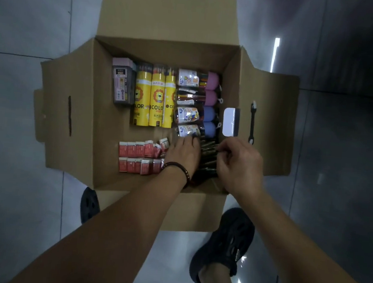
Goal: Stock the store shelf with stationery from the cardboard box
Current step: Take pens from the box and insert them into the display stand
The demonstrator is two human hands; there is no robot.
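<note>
Down at the near right corner of the cardboard box [102, 111], the right hand [239, 166] curls its fingers round dark pens [208, 153]; the left hand [183, 153] lies flat beside them, fingers straight, just right of red erasers [135, 149]. Yellow pencil tubes [149, 99] lie toward the far edge.

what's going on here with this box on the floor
A person stands over an open brown cardboard box on the floor, with both hands inside it. The right hand pinches some of the thin dark pens piled in the near right corner. The left hand lies with fairly straight fingers beside that pile. The yellow coloured-pencil tubes, small red eraser packs and clear tubes with pink and blue caps lie in the box, not yet taken out. No shelf is in view.
</note>
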